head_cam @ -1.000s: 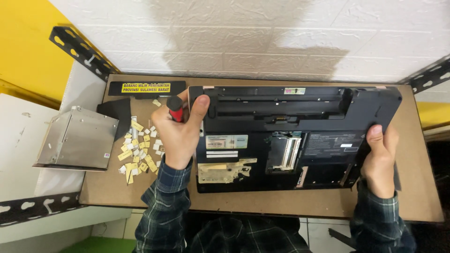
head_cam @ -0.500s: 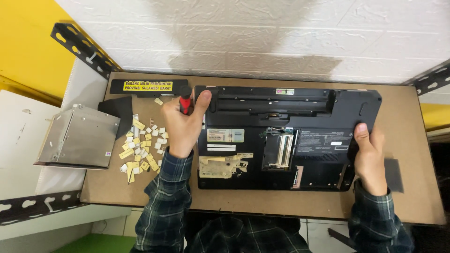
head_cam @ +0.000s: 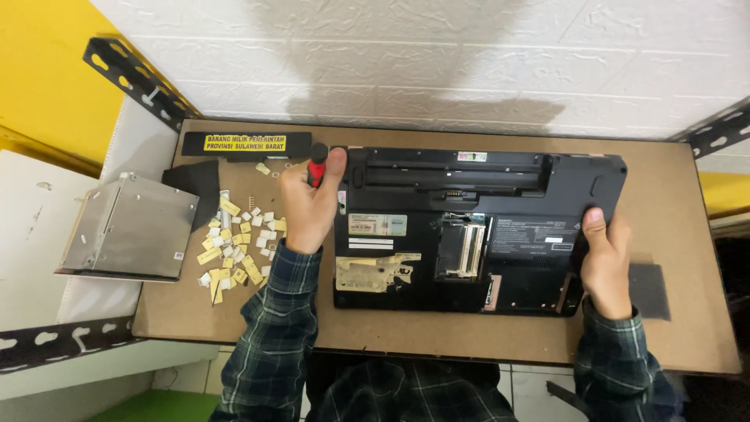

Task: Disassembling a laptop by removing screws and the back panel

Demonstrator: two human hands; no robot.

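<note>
Silver metal drive caddy (head_cam: 129,228) at left counter (head_cam: 437,336) edge; pale key caps (head_cam: 234,242) scattered beside it; dark pad (head_cam: 648,291) far right.

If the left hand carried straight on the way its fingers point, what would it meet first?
The left hand, holding a red-handled screwdriver, points toward the wall. It would probably first meet the long black bar with a yellow label; depth is unclear.
</note>
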